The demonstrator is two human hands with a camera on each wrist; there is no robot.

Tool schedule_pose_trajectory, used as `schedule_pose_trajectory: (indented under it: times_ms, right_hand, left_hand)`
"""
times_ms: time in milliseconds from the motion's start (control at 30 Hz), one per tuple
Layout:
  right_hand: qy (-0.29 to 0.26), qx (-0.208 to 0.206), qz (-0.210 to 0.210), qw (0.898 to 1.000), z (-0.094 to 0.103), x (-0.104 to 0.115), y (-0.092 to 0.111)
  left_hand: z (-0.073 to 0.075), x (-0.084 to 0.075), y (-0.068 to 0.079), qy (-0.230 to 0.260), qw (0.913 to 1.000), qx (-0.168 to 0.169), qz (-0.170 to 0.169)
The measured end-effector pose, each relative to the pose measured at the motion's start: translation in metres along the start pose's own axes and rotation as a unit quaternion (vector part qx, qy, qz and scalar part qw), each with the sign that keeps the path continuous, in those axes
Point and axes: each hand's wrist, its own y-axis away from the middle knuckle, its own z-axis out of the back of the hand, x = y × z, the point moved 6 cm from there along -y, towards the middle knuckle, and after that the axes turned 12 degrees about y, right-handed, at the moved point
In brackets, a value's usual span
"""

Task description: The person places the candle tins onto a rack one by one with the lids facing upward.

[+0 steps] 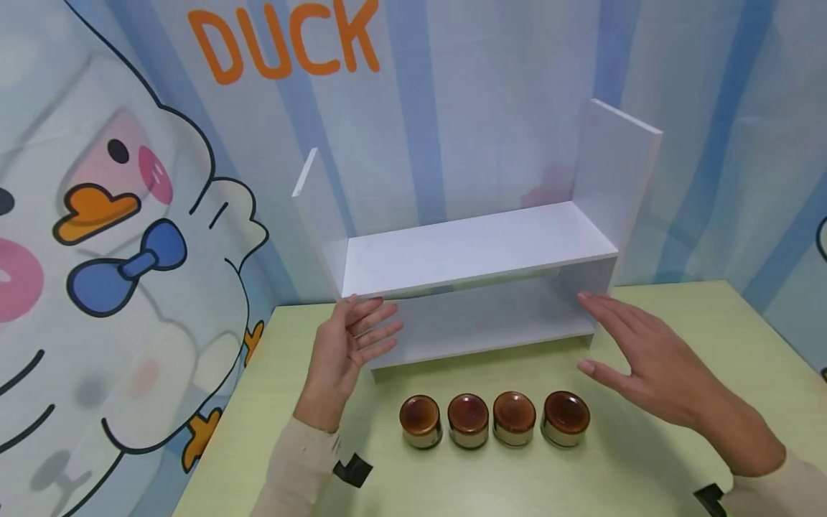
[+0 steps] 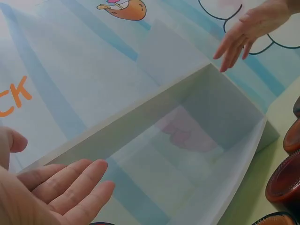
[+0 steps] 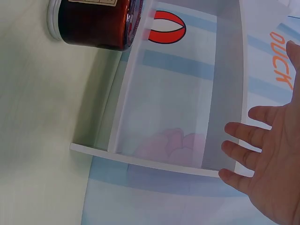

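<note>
A white two-tier shelf with raised side panels stands on the pale green table. In front of it several amber glass jars form a row, from the leftmost jar to the rightmost jar. My left hand is by the shelf's left front corner, fingers extended, holding nothing; whether it touches the panel I cannot tell. My right hand hovers near the right side panel with straight fingers and nothing in it. The right wrist view shows that hand's spread fingers beside the shelf, and part of a labelled jar.
The table runs up to a striped blue-and-white cloth backdrop printed with orange DUCK lettering. A large cartoon duck covers the left side of the cloth. Black patches show near both sleeves.
</note>
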Motion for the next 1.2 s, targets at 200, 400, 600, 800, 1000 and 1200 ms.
schedule_pose_trajectory:
  times_ms: [200,400,600,800,1000,1200]
  right_hand:
    - [-0.004,0.005,-0.009,1.000,-0.003,-0.001,0.006]
    - [-0.008,0.008,-0.009,1.000,-0.005,-0.001,0.009]
    - [-0.013,0.014,-0.012,1.000,-0.006,-0.001,0.011]
    - [-0.017,0.014,-0.014,1.000,-0.007,0.000,0.014]
    - [-0.021,0.015,-0.017,1.000,-0.008,-0.001,0.017]
    - [-0.021,0.013,-0.020,0.999,-0.009,-0.002,0.019]
  left_hand:
    - [-0.002,0.005,-0.002,0.039,0.9992,-0.006,0.006]
    - [-0.005,0.006,-0.004,0.073,0.9971,-0.018,0.012]
    - [-0.007,0.005,-0.008,0.108,0.9936,-0.029,0.018]
    - [-0.009,0.003,-0.011,0.116,0.9924,-0.037,0.016]
    - [-0.010,0.002,-0.012,0.125,0.9916,-0.033,0.014]
    - [-0.012,0.002,-0.015,0.131,0.9908,-0.031,0.014]
